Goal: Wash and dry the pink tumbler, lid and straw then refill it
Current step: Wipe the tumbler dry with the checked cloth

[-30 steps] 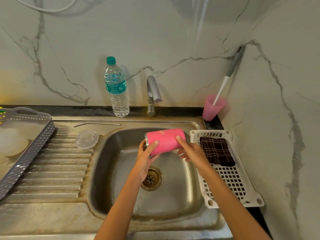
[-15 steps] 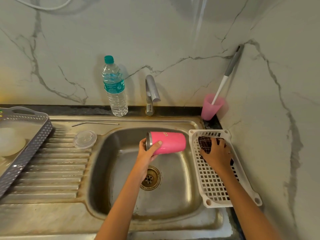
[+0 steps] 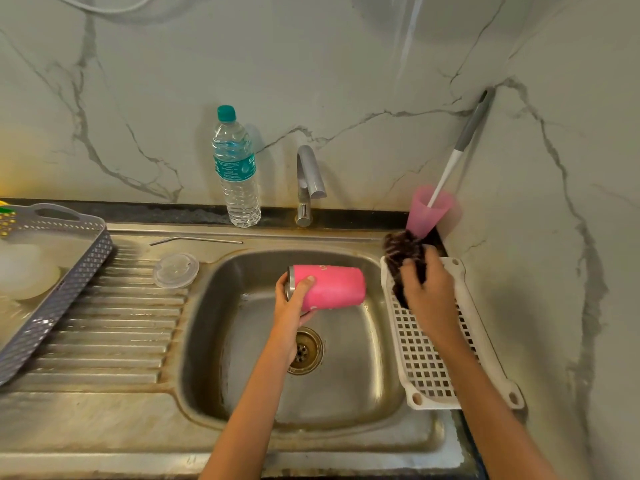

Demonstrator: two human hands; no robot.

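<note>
My left hand (image 3: pixel 292 299) grips the pink tumbler (image 3: pixel 334 287) by its open steel rim and holds it on its side above the sink basin (image 3: pixel 346 382). My right hand (image 3: pixel 427 296) holds a dark brown cloth (image 3: pixel 403 252), lifted above the far end of the white slotted tray (image 3: pixel 426 372). The clear lid (image 3: pixel 176 270) lies flat on the ribbed drainboard. A thin metal straw (image 3: pixel 195 240) lies on the sink's back ledge. A water bottle (image 3: pixel 236 169) with a teal cap stands left of the tap (image 3: pixel 309 183).
A pink cup (image 3: pixel 429 211) with a long-handled brush (image 3: pixel 460 143) stands in the right back corner. A grey perforated basket (image 3: pixel 55 296) with pale round items sits on the drainboard at left. A marble wall closes in the right side.
My right hand let go of the tumbler, reached to the white tray, took the dark cloth and lifted it. My left hand keeps holding the tumbler over the basin.
</note>
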